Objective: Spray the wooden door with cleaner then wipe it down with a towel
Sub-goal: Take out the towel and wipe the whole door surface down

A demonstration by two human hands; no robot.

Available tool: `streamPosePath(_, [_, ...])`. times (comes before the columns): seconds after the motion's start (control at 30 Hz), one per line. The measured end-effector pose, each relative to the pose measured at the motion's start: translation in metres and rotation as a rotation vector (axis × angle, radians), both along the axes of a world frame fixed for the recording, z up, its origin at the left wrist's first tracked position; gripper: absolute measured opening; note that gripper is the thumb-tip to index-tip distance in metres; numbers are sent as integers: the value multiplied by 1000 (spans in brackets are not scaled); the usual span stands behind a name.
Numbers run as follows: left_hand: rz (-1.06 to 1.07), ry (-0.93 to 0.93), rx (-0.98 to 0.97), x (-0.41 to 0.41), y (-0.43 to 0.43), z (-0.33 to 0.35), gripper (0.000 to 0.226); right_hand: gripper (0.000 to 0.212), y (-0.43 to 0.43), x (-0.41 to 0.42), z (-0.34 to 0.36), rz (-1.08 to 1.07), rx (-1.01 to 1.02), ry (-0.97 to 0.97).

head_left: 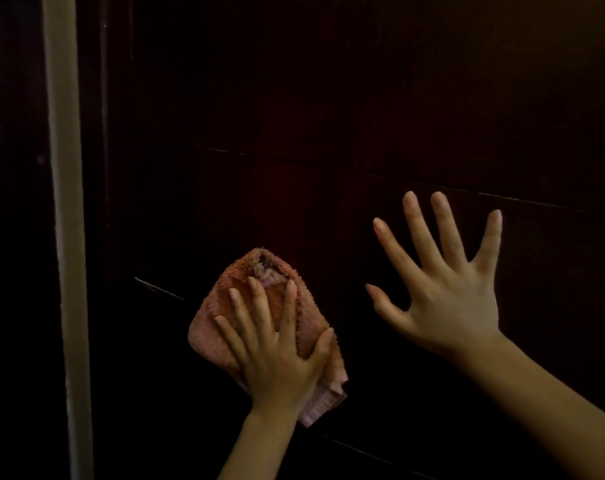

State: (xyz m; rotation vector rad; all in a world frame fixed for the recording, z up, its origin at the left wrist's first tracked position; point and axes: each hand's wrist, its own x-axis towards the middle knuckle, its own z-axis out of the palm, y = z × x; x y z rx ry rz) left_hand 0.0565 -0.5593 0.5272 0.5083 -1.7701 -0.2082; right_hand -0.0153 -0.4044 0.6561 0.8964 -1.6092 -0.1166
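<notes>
Pressing a pink towel flat against the dark wooden door with the left hand, fingers spread wide over the cloth and thumb out to the side, apparently to put a broad patch of pile on the wood rather than a bunched lump. Bracing with the right hand off to the right, apart from the towel, palm flat on the panel, fingers splayed and holding nothing; probably there to steady the body and stop the door swinging under the push. Working on the left part of the door, close to a grooved panel line and not far from the pale door frame at the left edge. No cleaner bottle anywhere in view, so likely past the spraying and into the wiping. Too dark to tell wet wood from dry, or to judge coverage. Next, presumably, sweeping the towel along the panel under steady pressure, minding the loose lower corner hanging free below the palm.
</notes>
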Motion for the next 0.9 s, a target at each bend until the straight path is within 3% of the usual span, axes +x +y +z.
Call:
streamPosePath(0.27, [1, 66, 37, 2, -13, 63, 64, 68, -1, -1, 0, -2, -8, 8])
streamPosePath(0.5, [0, 34, -41, -2, 0, 21, 62, 68, -2, -2, -1, -19, 2, 10])
streamPosePath(0.73, [-28, -93, -427, 20, -65, 13, 61, 68, -2, -2, -2, -28, 12, -9])
streamPosePath(0.9, [52, 79, -10, 11, -44, 18, 64, 67, -3, -2, -3, -21, -6, -5])
